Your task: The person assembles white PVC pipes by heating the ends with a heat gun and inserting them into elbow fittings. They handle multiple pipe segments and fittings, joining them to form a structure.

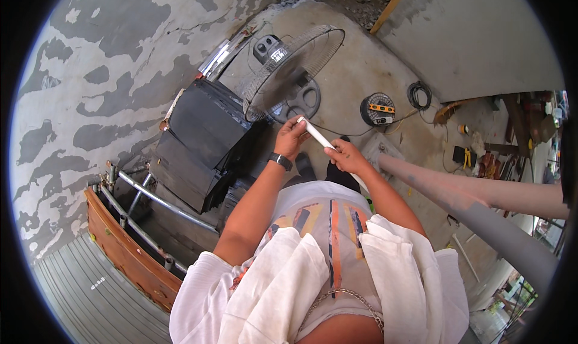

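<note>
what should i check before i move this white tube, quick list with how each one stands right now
1. Left hand on the white tube: ok, it holds the end nearer the fan.
2. Right hand on the tube: ok, its fingers close around it further down.
3. Floor free of loose cable: not ok, a coil of black cable lies ahead and to the right.
4. Gap between tube and fan: cannot tell, one view does not settle the depth.
5. Fan blades stopped: cannot tell, they look blurred behind the guard.
6. Tube's upper end undamaged: cannot tell, too small to judge.
</note>
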A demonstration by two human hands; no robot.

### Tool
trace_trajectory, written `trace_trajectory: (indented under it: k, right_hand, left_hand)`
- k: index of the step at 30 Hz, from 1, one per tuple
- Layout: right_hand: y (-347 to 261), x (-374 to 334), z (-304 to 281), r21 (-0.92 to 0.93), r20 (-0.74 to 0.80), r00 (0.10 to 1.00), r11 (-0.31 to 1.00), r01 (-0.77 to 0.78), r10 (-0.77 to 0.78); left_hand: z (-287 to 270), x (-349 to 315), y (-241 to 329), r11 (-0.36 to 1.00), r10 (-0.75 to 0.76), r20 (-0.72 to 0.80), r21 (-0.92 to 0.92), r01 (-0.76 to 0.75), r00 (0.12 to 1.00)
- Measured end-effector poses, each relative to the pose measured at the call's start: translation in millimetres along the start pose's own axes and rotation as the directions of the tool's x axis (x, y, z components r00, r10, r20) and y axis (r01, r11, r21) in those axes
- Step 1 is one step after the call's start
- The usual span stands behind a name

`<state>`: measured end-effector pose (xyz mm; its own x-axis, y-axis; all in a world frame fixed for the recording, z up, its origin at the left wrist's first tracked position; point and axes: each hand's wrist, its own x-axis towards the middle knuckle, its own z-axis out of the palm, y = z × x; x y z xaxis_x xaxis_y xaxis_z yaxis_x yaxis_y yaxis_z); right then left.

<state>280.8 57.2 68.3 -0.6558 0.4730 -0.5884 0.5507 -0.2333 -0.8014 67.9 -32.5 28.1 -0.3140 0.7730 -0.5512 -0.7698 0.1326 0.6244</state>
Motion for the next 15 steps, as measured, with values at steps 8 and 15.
trace_trajectory:
  k: [8,15]
  right_hand:
    - [4,14,2,-0.007,0.01,1.0,1.0,-0.005,0.005]
    - [-7,12,-2,0.059,0.043,0.999,0.998,-0.018,0.016]
  left_hand:
    - [5,2,5,0.995,-0.032,-0.117,-0.093,0.021,0.993]
    - [3,-1,12,0.952,-0.104,-0.024,-0.291,0.093,0.994]
